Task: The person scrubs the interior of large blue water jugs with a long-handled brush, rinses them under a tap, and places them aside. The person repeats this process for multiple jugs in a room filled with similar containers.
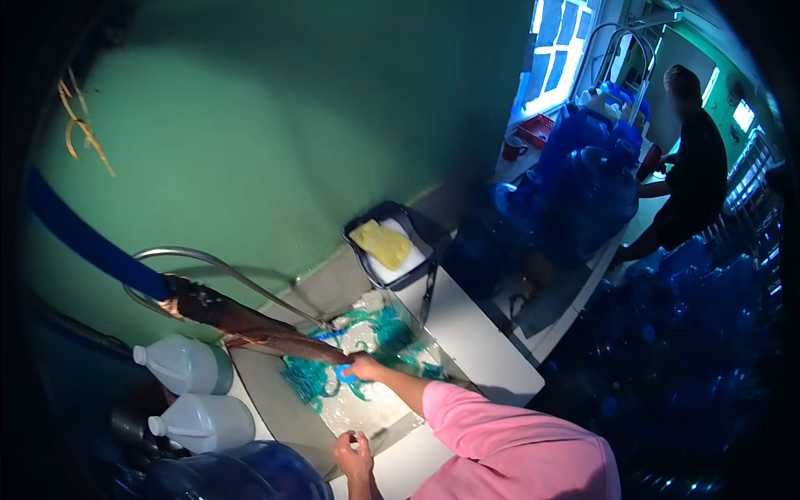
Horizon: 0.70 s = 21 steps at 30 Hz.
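Observation:
My right hand [362, 367], at the end of a pink sleeve, reaches over a pale sink basin [275, 398]. Its fingers are closed on a small bright-blue piece [345, 373], partly hidden, whose kind I cannot make out. Right beside that hand is the lower end of a long reddish-brown wrapped pipe [267, 332], which joins a thick blue pipe [92, 237]. Wet teal strands [307, 379] lie in the basin around the hand. At the basin's near edge is my left hand [354, 455], its fingers curled; anything inside them is hidden.
A dark tub [364, 265] with a yellow sponge [382, 244] stands behind the basin. Two white jugs [187, 365] and a large blue bottle [237, 473] sit at left. Several blue bottles [587, 183] line the right, where another person [698, 158] stands. A curved metal tube [208, 257] arches toward the basin.

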Tool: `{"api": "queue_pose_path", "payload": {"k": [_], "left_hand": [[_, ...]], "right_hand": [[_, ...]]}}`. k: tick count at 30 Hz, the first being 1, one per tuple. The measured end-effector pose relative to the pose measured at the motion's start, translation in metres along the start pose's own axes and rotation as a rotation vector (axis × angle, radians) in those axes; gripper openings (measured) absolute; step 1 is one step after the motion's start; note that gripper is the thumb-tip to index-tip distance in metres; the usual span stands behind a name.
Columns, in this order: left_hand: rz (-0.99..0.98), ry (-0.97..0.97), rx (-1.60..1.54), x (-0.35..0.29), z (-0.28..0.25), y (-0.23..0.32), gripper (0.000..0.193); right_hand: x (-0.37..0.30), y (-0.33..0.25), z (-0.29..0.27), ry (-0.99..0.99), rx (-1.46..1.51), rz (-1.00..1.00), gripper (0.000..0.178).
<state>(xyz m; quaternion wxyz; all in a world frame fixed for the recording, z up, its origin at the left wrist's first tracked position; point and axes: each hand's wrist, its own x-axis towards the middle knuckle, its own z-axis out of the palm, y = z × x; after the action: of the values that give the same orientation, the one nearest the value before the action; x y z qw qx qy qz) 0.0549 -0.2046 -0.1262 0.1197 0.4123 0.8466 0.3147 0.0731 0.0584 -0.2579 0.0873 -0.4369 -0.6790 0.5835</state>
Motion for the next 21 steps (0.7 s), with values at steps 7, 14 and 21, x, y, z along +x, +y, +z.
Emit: {"api": "queue_pose_path", "payload": {"k": [7,14,21], "left_hand": [[-0.045,0.008,-0.223,-0.003,-0.009,-0.007,0.019],[0.000,-0.091,0.040,-0.017,-0.036,-0.016,0.028],[-0.142,-0.048,0.118,-0.014,-0.032,-0.011,0.034]], "right_hand": [[-0.024,-0.017,-0.016,-0.087,0.105,0.167,0.026],[-0.027,-0.034,-0.040,-0.233,0.033,0.022,0.024],[-0.028,-0.030,-0.001,-0.183,-0.149,-0.222,0.033]]}}
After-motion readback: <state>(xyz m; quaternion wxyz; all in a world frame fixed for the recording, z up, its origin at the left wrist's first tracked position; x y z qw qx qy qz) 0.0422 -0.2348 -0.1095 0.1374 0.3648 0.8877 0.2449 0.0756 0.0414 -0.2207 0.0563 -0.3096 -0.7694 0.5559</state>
